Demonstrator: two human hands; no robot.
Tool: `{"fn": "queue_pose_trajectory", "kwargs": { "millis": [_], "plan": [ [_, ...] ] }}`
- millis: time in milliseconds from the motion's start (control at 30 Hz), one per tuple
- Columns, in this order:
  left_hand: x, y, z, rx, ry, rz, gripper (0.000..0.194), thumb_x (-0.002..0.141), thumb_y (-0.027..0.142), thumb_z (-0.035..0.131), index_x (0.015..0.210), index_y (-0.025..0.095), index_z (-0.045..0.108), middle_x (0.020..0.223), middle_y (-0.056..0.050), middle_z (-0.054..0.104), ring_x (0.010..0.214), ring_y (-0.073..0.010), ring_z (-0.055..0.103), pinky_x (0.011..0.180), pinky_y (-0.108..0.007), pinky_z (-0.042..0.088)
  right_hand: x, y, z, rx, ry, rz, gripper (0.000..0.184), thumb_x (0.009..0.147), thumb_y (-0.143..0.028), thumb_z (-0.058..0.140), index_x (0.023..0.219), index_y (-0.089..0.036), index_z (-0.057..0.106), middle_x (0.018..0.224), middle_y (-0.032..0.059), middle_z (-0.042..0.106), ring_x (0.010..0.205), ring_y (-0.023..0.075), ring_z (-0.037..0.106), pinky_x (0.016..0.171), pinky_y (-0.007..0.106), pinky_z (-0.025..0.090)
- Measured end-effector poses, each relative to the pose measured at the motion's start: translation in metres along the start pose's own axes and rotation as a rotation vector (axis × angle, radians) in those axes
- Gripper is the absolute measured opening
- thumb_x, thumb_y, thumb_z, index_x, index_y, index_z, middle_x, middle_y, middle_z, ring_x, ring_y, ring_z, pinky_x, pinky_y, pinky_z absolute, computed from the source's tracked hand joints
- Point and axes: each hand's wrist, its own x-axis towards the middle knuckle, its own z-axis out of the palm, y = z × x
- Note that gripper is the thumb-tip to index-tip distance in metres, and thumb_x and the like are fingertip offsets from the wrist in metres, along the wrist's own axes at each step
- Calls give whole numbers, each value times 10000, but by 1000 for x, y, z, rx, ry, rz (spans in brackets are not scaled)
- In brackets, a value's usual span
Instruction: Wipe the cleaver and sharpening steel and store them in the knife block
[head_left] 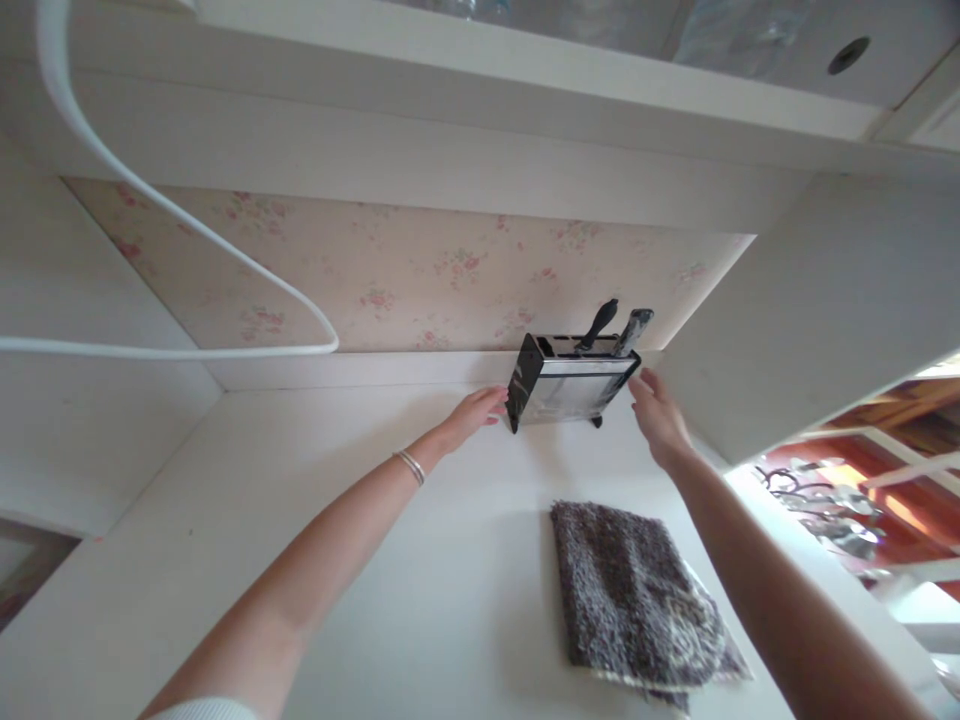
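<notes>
A black and silver knife block (577,390) stands on the white countertop against the back wall. Two dark handles stick up from its slotted top. My left hand (477,412) reaches to its left side, fingers stretched out, at or almost at the black end. On the other side, my right hand (658,412) has its fingers extended beside the block's right edge; whether it touches is hard to tell. Neither hand is closed around anything. A folded grey-brown towel (630,595) lies nearer to me, between my forearms.
A white cable (247,262) loops across the upper left. Overhead runs a white shelf (450,50) with clear items on it. White panels (810,290) close off both sides. Floral wallpaper (420,270) covers the back. Beyond the right panel hangs a chandelier (832,505).
</notes>
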Motion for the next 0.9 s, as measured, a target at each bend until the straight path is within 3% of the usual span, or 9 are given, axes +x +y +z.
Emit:
{"fn": "queue_pose_trajectory", "kwargs": {
  "millis": [100,200,300,400,533,733,900],
  "plan": [
    [-46,-21,-16,-11,1,-50,450,823,539,596,1108,196,654,1130,-120,681,884,-195,661,845,-358,488,-70,8,-6,-161,-41,25,451,825,-567,524,1107,-234,638,1156,100,637,1066,281,589,907,421,456],
    [-97,-41,-25,-37,12,-94,365,834,509,599,1041,222,684,1017,-80,689,803,-166,648,787,-321,490,-160,14,-5,-381,-165,-96,450,847,-585,477,1102,-249,635,1242,101,592,1137,296,561,981,460,437],
    [-142,-60,-31,-51,49,-138,290,832,481,613,959,237,706,956,-61,683,767,-161,633,757,-311,485,-237,20,3,-733,-83,-213,505,853,-598,437,1203,-278,610,1422,107,462,1367,386,334,1100,638,226],
    [-172,-75,-37,-62,99,-161,242,828,455,625,904,241,710,919,-50,673,757,-161,611,745,-303,477,-275,33,13,-934,-37,-133,641,872,-638,350,1373,-263,490,1542,124,293,1441,415,155,1052,747,152],
    [-192,-84,-44,-88,144,-166,235,813,440,648,884,222,701,884,-43,654,766,-156,584,758,-289,465,-266,61,12,-1082,-154,-73,663,898,-608,279,1448,-261,405,1558,117,277,1444,400,161,1012,765,188],
    [-205,-81,-47,-145,172,-181,287,804,420,650,927,162,675,827,-15,594,690,-100,516,678,-236,421,-199,98,-19,-1152,-192,-126,584,943,-518,220,1458,-296,381,1549,47,322,1456,310,178,1091,680,178],
    [-219,-79,-51,-165,149,-210,313,802,423,651,941,144,668,705,27,503,565,-63,411,534,-212,302,-163,102,-32,-1133,-223,-132,598,927,-576,291,1424,-275,431,1536,79,348,1446,357,189,1065,729,158]
  ]
}}
